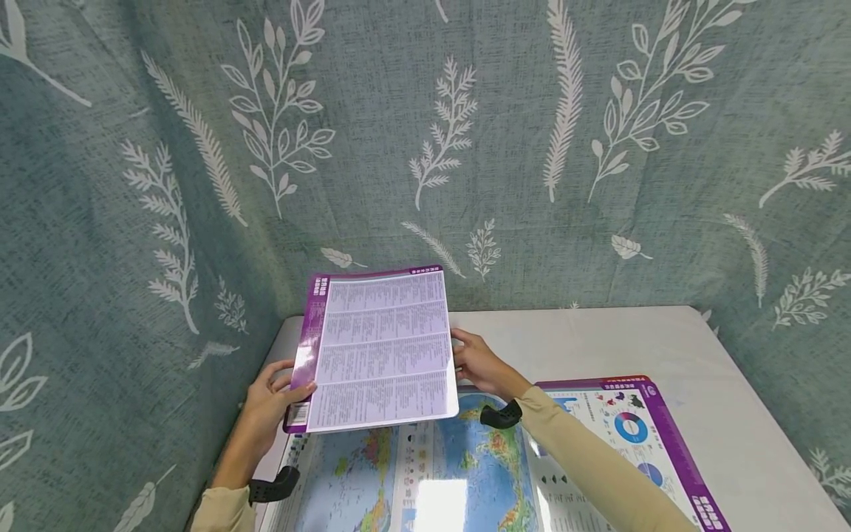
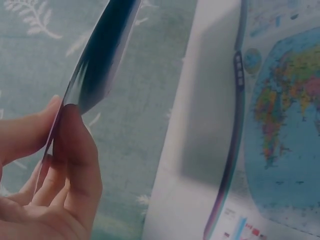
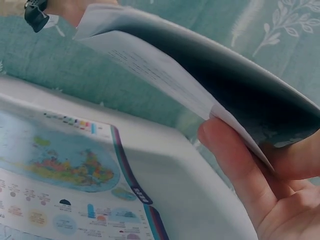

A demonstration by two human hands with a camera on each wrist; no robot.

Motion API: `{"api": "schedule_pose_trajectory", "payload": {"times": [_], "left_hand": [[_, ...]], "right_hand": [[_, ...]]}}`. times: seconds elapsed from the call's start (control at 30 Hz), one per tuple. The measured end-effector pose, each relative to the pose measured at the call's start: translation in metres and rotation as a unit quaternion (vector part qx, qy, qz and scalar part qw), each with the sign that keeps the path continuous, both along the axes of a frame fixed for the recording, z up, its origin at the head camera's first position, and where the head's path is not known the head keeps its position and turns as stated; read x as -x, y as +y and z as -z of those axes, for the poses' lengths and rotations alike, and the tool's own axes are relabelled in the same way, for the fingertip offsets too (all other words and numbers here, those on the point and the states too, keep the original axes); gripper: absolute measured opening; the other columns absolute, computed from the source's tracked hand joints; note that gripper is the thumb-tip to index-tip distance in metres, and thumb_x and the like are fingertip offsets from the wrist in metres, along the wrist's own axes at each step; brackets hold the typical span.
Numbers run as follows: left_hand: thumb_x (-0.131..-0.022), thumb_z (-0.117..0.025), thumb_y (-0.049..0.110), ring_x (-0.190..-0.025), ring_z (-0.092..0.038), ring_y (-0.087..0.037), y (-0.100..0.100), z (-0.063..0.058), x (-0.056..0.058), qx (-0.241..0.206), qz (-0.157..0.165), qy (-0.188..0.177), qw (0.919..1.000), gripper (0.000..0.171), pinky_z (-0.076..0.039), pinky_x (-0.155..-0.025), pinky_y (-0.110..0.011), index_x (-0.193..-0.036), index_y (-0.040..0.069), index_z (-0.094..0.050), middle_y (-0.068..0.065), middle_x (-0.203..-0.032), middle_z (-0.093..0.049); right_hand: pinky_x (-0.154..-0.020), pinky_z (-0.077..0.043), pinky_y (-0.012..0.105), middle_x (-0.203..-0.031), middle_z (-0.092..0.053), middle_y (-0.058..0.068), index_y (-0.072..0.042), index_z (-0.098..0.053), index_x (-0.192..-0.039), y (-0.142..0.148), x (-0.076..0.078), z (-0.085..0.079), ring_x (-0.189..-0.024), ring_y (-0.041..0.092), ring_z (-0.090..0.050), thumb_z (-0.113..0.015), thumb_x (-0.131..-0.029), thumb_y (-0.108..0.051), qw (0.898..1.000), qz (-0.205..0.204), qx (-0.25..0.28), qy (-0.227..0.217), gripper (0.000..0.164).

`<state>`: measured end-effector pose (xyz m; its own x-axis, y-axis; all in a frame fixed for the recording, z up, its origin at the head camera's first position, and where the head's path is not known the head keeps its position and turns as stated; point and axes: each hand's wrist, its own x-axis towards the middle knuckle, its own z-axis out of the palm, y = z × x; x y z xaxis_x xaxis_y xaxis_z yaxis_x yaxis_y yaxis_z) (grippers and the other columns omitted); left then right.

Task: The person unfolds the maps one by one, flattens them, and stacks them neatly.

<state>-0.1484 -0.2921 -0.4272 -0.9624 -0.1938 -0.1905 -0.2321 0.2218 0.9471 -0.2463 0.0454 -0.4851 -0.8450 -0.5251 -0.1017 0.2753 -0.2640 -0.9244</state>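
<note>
Both hands hold up a purple-bordered folded map sheet (image 1: pixel 382 355), its face covered in columns of small print. At the sheet's lower left edge my left hand (image 1: pixel 266 403) pinches it, thumb on the printed face. In the left wrist view, the left hand (image 2: pixel 75 165) has the thin edge between thumb and fingers. My right hand (image 1: pixel 480 362) grips the opposite edge. The right wrist view shows two layers of the sheet parted, with the right hand's fingers (image 3: pixel 232 157) around the nearer layer. Below lies a large spread-out world map (image 1: pixel 352 473), partly covered by the sheet and right arm.
The white table (image 1: pixel 572 340) reaches back to a green leaf-patterned cloth (image 1: pixel 505 148), which also hangs along the left and right. A purple border (image 1: pixel 685 458) runs down the spread map's right side. Bright glare (image 1: pixel 442 506) lies on the map near the front.
</note>
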Motion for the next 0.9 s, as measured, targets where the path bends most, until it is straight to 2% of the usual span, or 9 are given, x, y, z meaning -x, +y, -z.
{"api": "schedule_pose_trajectory", "payload": {"times": [0.27,0.57,0.73,0.9], "left_hand": [[-0.085,-0.071,0.012,-0.08,-0.064,-0.016,0.002,0.003,-0.002,-0.008,0.001,-0.004,1.0,0.073,-0.053,-0.068,-0.031,-0.142,0.006,-0.027,-0.013,-0.114,-0.059],[-0.083,-0.073,0.014,-0.082,-0.064,-0.016,-0.006,-0.001,-0.013,0.004,-0.01,-0.012,0.9999,0.075,-0.053,-0.069,-0.031,-0.141,0.006,-0.027,-0.018,-0.122,-0.055],[-0.083,-0.074,0.015,-0.084,-0.064,-0.019,-0.002,0.001,-0.012,-0.003,0.004,-0.005,1.0,0.075,-0.053,-0.071,-0.033,-0.141,0.006,-0.028,-0.021,-0.125,-0.053],[-0.084,-0.073,0.012,-0.082,-0.064,-0.018,0.0,0.001,-0.012,-0.001,0.003,0.0,1.0,0.072,-0.053,-0.069,-0.032,-0.14,0.006,-0.028,-0.02,-0.122,-0.055]], "right_hand": [[-0.056,-0.048,0.031,-0.092,-0.067,0.01,-0.006,-0.03,-0.146,0.007,-0.007,0.002,-0.075,0.02,-0.063,-0.037,-0.08,0.02,1.0,-0.003,0.01,-0.01,0.071],[-0.063,-0.052,0.035,-0.107,-0.065,0.015,-0.005,-0.029,-0.146,0.001,-0.012,0.008,-0.09,0.025,-0.065,-0.035,-0.081,0.019,0.999,-0.024,0.022,-0.011,0.069],[-0.065,-0.054,0.037,-0.107,-0.064,0.016,-0.003,-0.026,-0.146,0.008,-0.014,0.012,-0.09,0.025,-0.065,-0.036,-0.081,0.02,0.999,-0.011,0.026,-0.018,0.069],[-0.069,-0.054,0.039,-0.105,-0.065,0.014,-0.001,-0.026,-0.146,0.013,-0.016,0.012,-0.09,0.024,-0.065,-0.039,-0.082,0.02,0.999,-0.015,0.03,-0.017,0.068]]}}
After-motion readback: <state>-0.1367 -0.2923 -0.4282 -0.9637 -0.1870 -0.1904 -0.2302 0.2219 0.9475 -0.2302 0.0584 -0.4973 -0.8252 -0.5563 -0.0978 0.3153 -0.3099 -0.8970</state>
